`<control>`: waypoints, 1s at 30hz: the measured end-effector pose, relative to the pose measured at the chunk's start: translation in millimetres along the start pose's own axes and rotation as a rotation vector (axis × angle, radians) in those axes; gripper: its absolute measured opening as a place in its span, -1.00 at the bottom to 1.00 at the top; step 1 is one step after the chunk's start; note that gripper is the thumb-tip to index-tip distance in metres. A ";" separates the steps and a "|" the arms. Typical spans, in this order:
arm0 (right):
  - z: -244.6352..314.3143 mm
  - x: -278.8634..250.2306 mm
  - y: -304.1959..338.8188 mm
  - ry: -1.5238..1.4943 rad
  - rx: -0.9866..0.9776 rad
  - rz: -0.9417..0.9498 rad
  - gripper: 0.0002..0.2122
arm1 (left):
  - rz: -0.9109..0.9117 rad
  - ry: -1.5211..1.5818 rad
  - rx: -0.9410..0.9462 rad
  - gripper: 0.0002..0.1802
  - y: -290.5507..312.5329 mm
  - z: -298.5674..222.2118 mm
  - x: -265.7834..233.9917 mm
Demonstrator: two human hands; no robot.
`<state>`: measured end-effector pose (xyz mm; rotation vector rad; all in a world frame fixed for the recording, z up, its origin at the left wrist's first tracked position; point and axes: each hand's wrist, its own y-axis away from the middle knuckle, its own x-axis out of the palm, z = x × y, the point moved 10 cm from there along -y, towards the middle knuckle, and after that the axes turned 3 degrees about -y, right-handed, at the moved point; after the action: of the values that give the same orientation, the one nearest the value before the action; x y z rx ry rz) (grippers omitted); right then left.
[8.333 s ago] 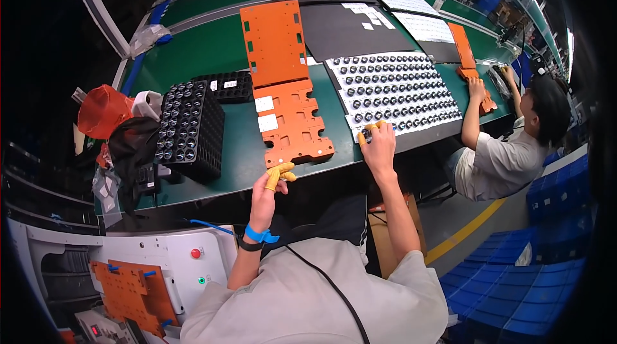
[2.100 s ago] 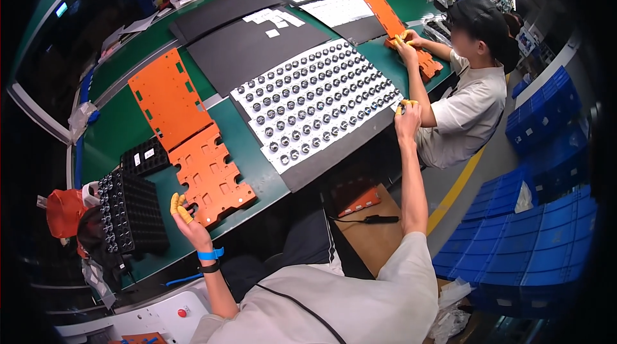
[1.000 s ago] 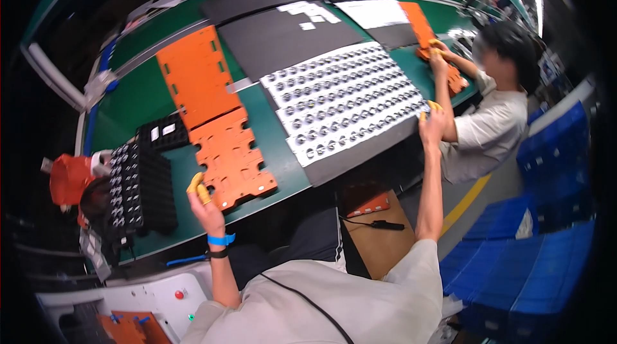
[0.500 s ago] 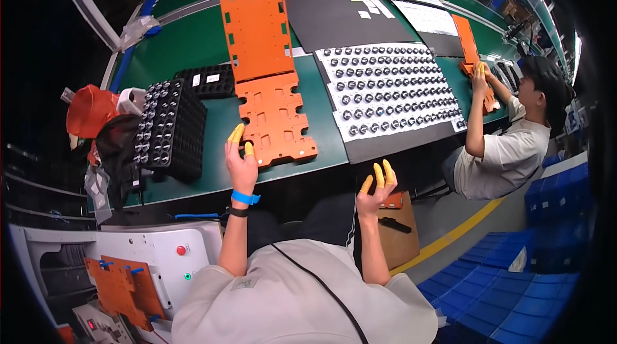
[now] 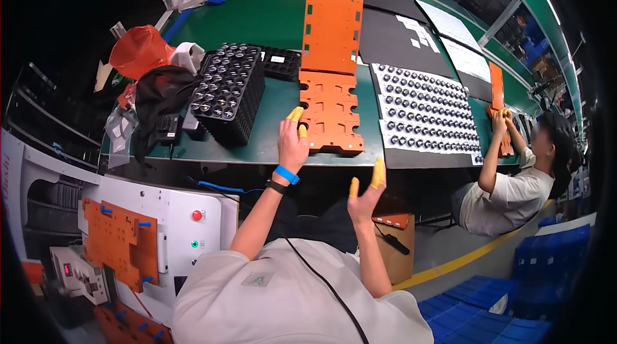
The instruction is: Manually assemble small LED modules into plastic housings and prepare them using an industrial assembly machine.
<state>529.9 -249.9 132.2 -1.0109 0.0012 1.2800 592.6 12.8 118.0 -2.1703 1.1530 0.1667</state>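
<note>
My left hand (image 5: 294, 144), with yellow finger cots and a blue wristband, is at the left edge of an orange hinged fixture plate (image 5: 329, 112). Its thumb and forefinger are apart beside an edge notch, seemingly touching the plate; I see nothing between them. The fixture lies unfolded on the green table, its flat lid (image 5: 332, 32) extending away from me. My right hand (image 5: 368, 197), also in yellow finger cots, hovers open and empty just off the table's front edge. To the right, rows of small black round parts (image 5: 427, 112) stand on white sheets.
Stacked black trays (image 5: 234, 96) of round parts stand left of the fixture, near an orange bag (image 5: 140, 53). A co-worker (image 5: 511, 183) handles another orange fixture (image 5: 497, 90) at right. A white machine (image 5: 177, 206) is at lower left, blue crates (image 5: 553, 260) at lower right.
The view has turned left, so the table and fixture appear farther right. My right hand has turned and come nearer the fixture. My left hand remains at the fixture's left edge.
</note>
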 end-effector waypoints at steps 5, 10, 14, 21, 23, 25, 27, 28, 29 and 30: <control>-9.6 51.4 8.8 0.174 0.013 0.264 -0.28 | 0.003 -0.054 0.057 -0.44 6.4 -4.5 -4.4; -7.4 52.2 12.2 0.120 0.057 0.280 -0.25 | 0.060 -0.132 0.062 -0.26 7.6 -8.6 -5.3; -11.1 52.0 16.9 0.128 0.062 0.195 -0.25 | 0.103 -0.166 0.082 -0.07 10.3 -14.5 -0.3; -14.2 38.1 4.8 0.171 0.058 -0.056 -0.43 | 0.264 -0.174 0.126 0.23 10.6 -17.4 2.6; -11.4 27.2 -15.9 0.183 -0.016 -0.037 -0.59 | 0.290 -0.178 0.143 0.24 10.0 -18.0 0.1; -14.3 12.8 -46.4 0.153 -0.091 -0.036 -0.72 | 0.319 -0.166 0.117 0.22 8.6 -13.7 0.0; -28.0 -3.7 -88.1 0.139 -0.087 -0.040 -0.74 | 0.345 -0.157 0.095 0.20 6.5 -12.7 2.1; -43.2 -13.6 -114.0 0.136 -0.084 -0.055 -0.75 | 0.359 -0.153 0.089 0.19 6.2 -14.1 5.5; -57.6 -22.1 -146.7 0.104 -0.032 -0.076 -0.78 | 0.371 -0.154 0.079 0.19 5.8 -13.2 7.6; -76.4 -31.5 -180.9 0.068 0.013 -0.127 -0.82 | 0.372 -0.154 0.079 0.18 5.5 -14.0 7.8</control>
<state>700.1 -310.9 215.0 -1.0262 -0.0024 1.1289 590.4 -3.2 122.9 -1.8231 1.4365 0.4349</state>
